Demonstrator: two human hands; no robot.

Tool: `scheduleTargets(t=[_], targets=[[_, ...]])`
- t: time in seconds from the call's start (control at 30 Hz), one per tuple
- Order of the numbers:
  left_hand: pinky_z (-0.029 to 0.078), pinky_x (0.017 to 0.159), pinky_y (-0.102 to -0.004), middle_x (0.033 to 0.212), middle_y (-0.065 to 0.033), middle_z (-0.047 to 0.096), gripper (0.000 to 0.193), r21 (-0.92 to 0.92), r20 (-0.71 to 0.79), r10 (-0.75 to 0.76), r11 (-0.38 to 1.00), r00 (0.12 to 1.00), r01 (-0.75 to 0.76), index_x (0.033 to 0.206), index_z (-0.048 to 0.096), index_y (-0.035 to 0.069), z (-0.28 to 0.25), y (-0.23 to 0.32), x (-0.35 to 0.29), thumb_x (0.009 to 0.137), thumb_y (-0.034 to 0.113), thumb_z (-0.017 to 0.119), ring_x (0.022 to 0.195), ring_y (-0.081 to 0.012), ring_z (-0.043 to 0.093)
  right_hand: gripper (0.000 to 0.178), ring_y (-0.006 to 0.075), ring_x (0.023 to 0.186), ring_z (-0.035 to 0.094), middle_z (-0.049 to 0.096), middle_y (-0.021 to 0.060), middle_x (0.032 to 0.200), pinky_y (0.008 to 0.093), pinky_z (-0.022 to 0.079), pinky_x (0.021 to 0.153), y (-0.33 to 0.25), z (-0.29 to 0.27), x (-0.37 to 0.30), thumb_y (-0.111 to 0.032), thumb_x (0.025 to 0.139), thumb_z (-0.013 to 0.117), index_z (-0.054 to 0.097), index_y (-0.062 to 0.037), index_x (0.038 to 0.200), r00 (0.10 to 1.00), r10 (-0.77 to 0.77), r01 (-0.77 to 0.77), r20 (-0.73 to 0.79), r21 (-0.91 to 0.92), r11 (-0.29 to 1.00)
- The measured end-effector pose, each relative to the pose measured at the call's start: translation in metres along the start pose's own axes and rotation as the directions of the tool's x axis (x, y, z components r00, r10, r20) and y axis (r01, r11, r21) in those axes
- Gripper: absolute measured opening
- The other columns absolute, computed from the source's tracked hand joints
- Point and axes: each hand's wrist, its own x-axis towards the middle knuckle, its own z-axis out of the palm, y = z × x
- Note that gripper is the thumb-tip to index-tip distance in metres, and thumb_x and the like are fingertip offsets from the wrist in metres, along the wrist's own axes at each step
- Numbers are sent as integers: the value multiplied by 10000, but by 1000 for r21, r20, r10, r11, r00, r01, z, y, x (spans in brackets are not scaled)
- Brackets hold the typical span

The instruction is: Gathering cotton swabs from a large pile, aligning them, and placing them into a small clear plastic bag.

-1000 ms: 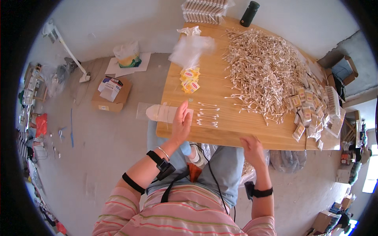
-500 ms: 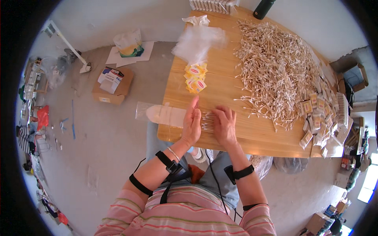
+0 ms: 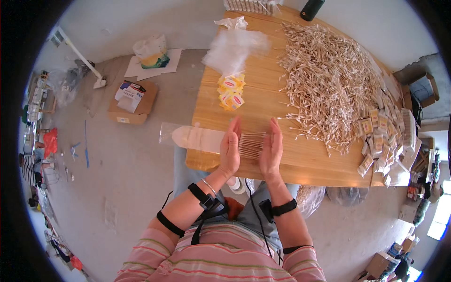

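Observation:
On the wooden table [image 3: 209,101], a row of cotton swabs [image 3: 252,145] lies side by side between my two hands. My left hand [image 3: 230,148] stands on its edge at the swabs' left ends, fingers stretched out. Facing it, my right hand [image 3: 271,149] is upright at their right ends, fingers straight and together. Left of my left hand lies a white strip [image 3: 209,139] with a rounded end, and clear plastic film [image 3: 167,133] sticks out past the table's edge. Just beyond are yellow-and-white printed packets [image 3: 231,100].
A big heap of loose cotton swabs [image 3: 329,80] covers the table's right part. Small filled packs [image 3: 378,136] pile up at its right edge. Clear plastic bags [image 3: 235,49] lie farther back, near a dark bottle [image 3: 311,9]. A cardboard box [image 3: 148,105] stands on the floor.
My right hand has gone from bent fingers over the swabs to upright and straight at their right ends. More of the swab row shows now. My left hand stays nearly in place.

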Motion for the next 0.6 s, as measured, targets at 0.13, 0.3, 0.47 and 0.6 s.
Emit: scheduleTargets(t=[0.13, 0.3, 0.47, 0.6], targets=[[197, 1174, -361, 1530, -159, 280, 723, 8, -5, -34, 999, 999, 34, 1477, 253, -29, -10, 2, 1, 1010, 514, 351, 1422, -242, 264, 330, 400, 1210, 467, 538, 209, 1257, 452, 348, 1069, -14, -9, 4, 63, 857, 505, 536, 13, 1182, 935, -137, 239, 327, -296, 925], [202, 1173, -360, 1525, -158, 287, 729, -47, 3, -71, 996, 997, 72, 1479, 252, -28, -14, 1, 0, 1007, 518, 355, 1423, -237, 262, 279, 377, 1156, 499, 560, 207, 1189, 434, 369, 1040, -25, -12, -4, 67, 864, 486, 555, 22, 1131, 973, 28, 9, 228, -158, 987], [205, 1172, -358, 1526, -155, 287, 724, -11, 51, -55, 998, 997, 56, 1478, 245, -41, -9, 6, 0, 1013, 504, 354, 1424, -239, 260, 262, 324, 1205, 495, 555, 191, 1241, 386, 345, 1068, -15, 1, -10, 6, 944, 442, 539, 25, 1186, 988, 112, -123, 103, 112, 986], [207, 1171, -353, 1525, -157, 290, 725, -29, 73, -43, 999, 996, 45, 1475, 236, -56, -8, 6, 2, 1016, 492, 356, 1423, -244, 262, 316, 264, 1299, 435, 503, 169, 1359, 356, 296, 1112, 7, 3, -15, -94, 1015, 396, 500, 52, 1275, 986, 161, -143, -36, 299, 944]])
